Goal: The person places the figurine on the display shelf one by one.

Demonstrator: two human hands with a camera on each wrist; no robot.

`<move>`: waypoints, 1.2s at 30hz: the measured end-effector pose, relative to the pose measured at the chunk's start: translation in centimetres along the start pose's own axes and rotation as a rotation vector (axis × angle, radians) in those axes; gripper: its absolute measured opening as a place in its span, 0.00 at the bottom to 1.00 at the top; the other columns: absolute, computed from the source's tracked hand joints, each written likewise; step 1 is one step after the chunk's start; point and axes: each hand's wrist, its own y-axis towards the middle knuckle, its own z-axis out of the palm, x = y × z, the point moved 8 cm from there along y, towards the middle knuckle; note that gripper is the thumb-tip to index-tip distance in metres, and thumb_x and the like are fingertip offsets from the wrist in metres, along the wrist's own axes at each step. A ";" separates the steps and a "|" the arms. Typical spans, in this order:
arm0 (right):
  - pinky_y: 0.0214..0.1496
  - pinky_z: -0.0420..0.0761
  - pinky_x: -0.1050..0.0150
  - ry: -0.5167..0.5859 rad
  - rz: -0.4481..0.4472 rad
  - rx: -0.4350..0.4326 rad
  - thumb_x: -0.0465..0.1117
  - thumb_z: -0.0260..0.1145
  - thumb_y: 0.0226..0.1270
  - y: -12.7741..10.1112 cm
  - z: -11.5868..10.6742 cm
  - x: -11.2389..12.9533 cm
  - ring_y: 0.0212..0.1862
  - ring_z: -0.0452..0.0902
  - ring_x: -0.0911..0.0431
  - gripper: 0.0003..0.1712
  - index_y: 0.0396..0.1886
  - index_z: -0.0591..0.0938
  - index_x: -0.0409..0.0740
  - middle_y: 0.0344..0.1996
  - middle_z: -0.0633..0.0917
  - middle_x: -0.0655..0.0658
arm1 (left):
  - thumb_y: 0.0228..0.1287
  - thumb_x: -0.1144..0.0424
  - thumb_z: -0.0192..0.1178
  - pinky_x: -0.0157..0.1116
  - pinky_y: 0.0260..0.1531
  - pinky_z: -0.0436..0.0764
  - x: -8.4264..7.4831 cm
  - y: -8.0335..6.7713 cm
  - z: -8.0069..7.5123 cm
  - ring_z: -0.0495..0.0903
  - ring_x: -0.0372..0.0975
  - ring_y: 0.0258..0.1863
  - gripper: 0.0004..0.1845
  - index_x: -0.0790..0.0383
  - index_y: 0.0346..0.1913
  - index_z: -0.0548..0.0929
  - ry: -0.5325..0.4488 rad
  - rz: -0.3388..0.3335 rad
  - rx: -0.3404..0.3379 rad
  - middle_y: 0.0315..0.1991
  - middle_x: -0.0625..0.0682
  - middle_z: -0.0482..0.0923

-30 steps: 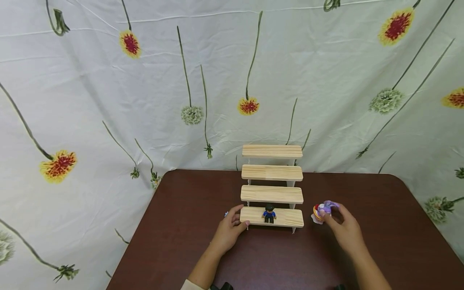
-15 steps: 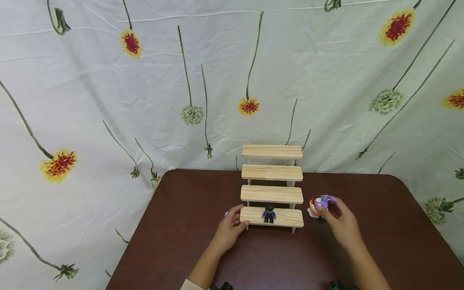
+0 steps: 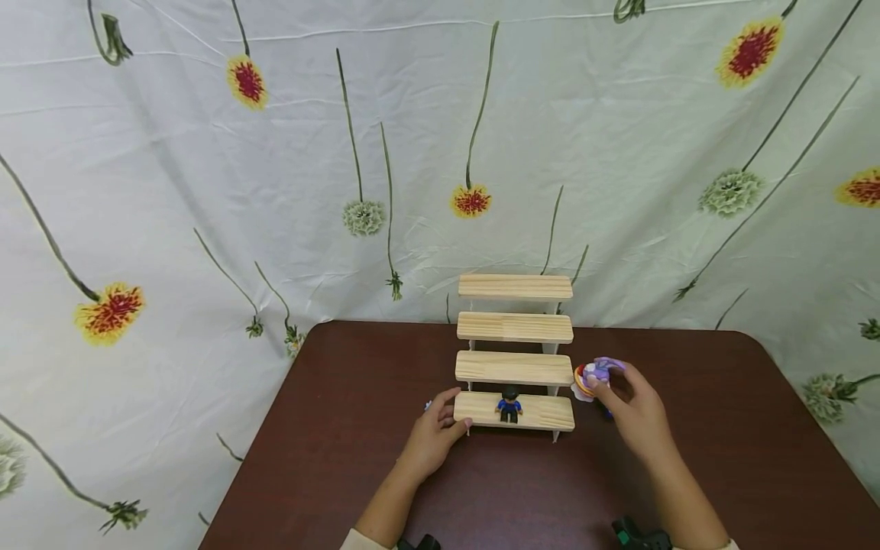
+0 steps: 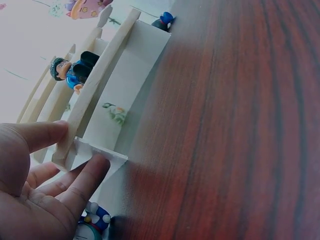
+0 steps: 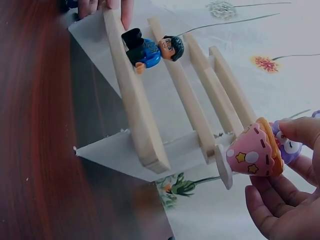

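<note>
A four-tier wooden step shelf [image 3: 514, 368] with white side supports stands on the table. On its lowest tier a toy figure [image 3: 509, 405] with black hair, a blue top and black legs stands upright. My left hand [image 3: 431, 434] grips the left end of that tier, thumb on the plank [image 4: 95, 90] and fingers by the white support. To the shelf's right, my right hand [image 3: 635, 412] pinches a figurine by its purple top; its pink cup-shaped base [image 5: 250, 152] carries yellow stars. The figurine [image 3: 590, 378] is held in the air near the second tier's right end.
A blue-and-white toy [image 4: 95, 220] sits beside the shelf's left side, partly hidden by my left hand. Another small blue-and-black toy [image 4: 162, 22] stands past the shelf's right end. A white flowered cloth [image 3: 309, 153] hangs behind the dark red-brown table [image 3: 330, 428].
My right hand has carried the figurine left and slightly upward toward the shelf, uncovering part of a blue object on the table. The left hand keeps its hold on the lowest tier.
</note>
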 end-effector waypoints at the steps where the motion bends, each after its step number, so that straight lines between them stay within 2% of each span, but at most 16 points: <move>1: 0.46 0.77 0.81 0.001 -0.001 0.002 0.50 0.67 0.72 0.0 0.1 0.1 0.49 0.75 0.78 0.25 0.63 0.78 0.44 0.52 0.81 0.50 | 0.69 0.51 0.65 0.48 0.55 0.81 0.0 0.0 0.0 0.82 0.50 0.59 0.33 0.51 0.74 0.67 0.000 0.000 0.001 0.59 0.60 0.82; 5: 0.51 0.74 0.84 0.022 -0.002 0.014 0.49 0.67 0.72 0.2 0.4 0.6 0.50 0.72 0.81 0.27 0.63 0.77 0.40 0.59 0.80 0.43 | 0.69 0.51 0.65 0.48 0.55 0.81 0.1 0.1 0.0 0.82 0.50 0.59 0.33 0.51 0.74 0.67 0.001 0.002 0.003 0.59 0.60 0.82; 9: 0.53 0.72 0.86 0.031 0.000 0.025 0.48 0.67 0.73 0.5 0.5 1.0 0.50 0.72 0.80 0.28 0.64 0.75 0.36 0.62 0.78 0.38 | 0.69 0.50 0.65 0.49 0.56 0.81 0.1 0.1 0.0 0.81 0.51 0.60 0.34 0.51 0.74 0.67 0.001 -0.004 0.003 0.60 0.60 0.82; 15: 0.52 0.72 0.87 0.015 0.000 0.029 0.49 0.68 0.72 0.7 0.8 1.3 0.50 0.72 0.77 0.29 0.65 0.75 0.38 0.61 0.79 0.37 | 0.69 0.50 0.65 0.49 0.56 0.81 0.0 0.0 0.0 0.81 0.50 0.59 0.33 0.51 0.74 0.67 -0.001 -0.009 0.003 0.59 0.59 0.82; 24: 0.51 0.72 0.86 0.022 -0.026 0.041 0.46 0.69 0.71 1.4 1.8 1.8 0.49 0.72 0.80 0.28 0.65 0.76 0.38 0.60 0.80 0.37 | 0.69 0.50 0.66 0.48 0.54 0.81 -0.1 -0.1 -0.1 0.82 0.49 0.59 0.34 0.50 0.74 0.67 -0.020 -0.006 0.007 0.59 0.59 0.82; 27: 0.52 0.72 0.86 0.022 -0.045 0.043 0.45 0.69 0.71 1.7 2.2 2.0 0.52 0.75 0.72 0.28 0.65 0.76 0.37 0.59 0.80 0.37 | 0.68 0.50 0.66 0.48 0.54 0.81 -0.1 -0.1 -0.1 0.82 0.49 0.58 0.34 0.50 0.74 0.67 -0.028 -0.006 0.008 0.59 0.59 0.82; 31: 0.52 0.73 0.85 0.015 -0.051 0.057 0.45 0.69 0.71 2.1 2.7 2.2 0.58 0.77 0.54 0.28 0.64 0.76 0.36 0.59 0.80 0.36 | 0.69 0.50 0.66 0.48 0.54 0.81 -0.1 -0.1 -0.1 0.82 0.50 0.59 0.34 0.51 0.74 0.67 -0.026 -0.003 0.009 0.60 0.60 0.82; 33: 0.52 0.73 0.84 0.017 -0.051 0.064 0.45 0.69 0.71 2.2 3.0 2.3 0.58 0.77 0.51 0.28 0.64 0.76 0.37 0.58 0.81 0.36 | 0.69 0.50 0.66 0.48 0.54 0.81 -0.1 -0.1 -0.1 0.82 0.50 0.59 0.34 0.50 0.74 0.67 -0.025 -0.002 0.008 0.60 0.60 0.81; 36: 0.52 0.74 0.83 0.024 -0.044 0.069 0.45 0.69 0.71 2.4 3.4 2.4 0.57 0.78 0.54 0.27 0.64 0.76 0.38 0.58 0.81 0.37 | 0.69 0.51 0.66 0.48 0.54 0.81 -0.2 -0.1 -0.1 0.82 0.50 0.59 0.34 0.50 0.74 0.67 -0.026 -0.001 0.007 0.59 0.59 0.82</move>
